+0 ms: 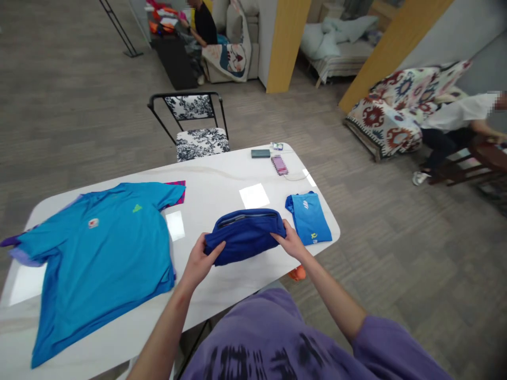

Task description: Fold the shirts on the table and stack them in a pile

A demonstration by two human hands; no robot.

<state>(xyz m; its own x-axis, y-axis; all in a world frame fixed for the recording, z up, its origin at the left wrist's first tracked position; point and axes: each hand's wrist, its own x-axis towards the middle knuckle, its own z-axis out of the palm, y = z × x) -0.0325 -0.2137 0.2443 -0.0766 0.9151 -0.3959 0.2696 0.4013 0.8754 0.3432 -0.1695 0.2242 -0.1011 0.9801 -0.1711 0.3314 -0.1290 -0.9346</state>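
Observation:
A dark blue folded garment [245,240] is held between my two hands above the front of the white table. My left hand [202,258] grips its left end, thumb on top. On the opposite end my right hand [290,240] is closed around the fabric. Just right of that hand lies a folded lighter blue shirt [312,219] with small white and yellow prints. A teal T-shirt [106,253] is spread flat at the left, over other garments whose purple and pink edges show.
On the white table [214,195], a dark green case [260,153] and a pink phone [279,165] lie near the far right corner. A patterned chair [202,142] stands behind. An orange item [298,273] shows below the front edge. Two people sit farther off.

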